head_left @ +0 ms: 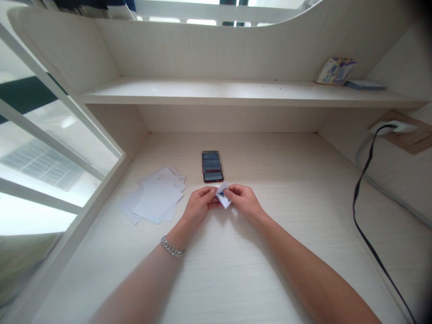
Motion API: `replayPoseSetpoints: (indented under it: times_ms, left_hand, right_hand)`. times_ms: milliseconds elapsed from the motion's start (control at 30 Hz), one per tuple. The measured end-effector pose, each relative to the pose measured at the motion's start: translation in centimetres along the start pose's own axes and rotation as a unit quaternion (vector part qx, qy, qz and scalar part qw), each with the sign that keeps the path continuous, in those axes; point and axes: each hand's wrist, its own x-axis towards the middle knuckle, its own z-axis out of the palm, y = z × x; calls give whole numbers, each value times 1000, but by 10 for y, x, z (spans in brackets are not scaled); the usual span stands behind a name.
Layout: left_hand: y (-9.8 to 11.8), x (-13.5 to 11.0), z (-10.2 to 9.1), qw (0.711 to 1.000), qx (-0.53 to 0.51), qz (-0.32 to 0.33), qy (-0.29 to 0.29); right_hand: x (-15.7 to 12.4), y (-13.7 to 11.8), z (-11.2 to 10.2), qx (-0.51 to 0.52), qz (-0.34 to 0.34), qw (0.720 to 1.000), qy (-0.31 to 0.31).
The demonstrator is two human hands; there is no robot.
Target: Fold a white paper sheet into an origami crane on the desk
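One left hand (200, 201) and one right hand (246, 201) pinch one folded paper (223, 196) near one phone (213, 176) and several sheets (157, 194) (exact count unclear).

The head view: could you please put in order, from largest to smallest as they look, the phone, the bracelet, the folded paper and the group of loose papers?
1. Loose papers
2. Phone
3. Folded paper and bracelet: too alike to rank; the folded paper is partly hidden.
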Motion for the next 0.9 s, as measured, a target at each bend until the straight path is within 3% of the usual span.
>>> replayPoseSetpoints:
  times_ms: [267,500,900]
  left_hand:
    - [3,-2,-2,999,13,-13,-40]
    - [1,-1,-4,999,20,-18,-30]
    - [0,-1,-4,999,37,-10,-39]
  right_hand:
    - [-1,4,-1,-44,-10,999,21]
    - [-5,-1,1,-115,-29,992,28]
    - [-8,-9,6,-121,-53,991,37]
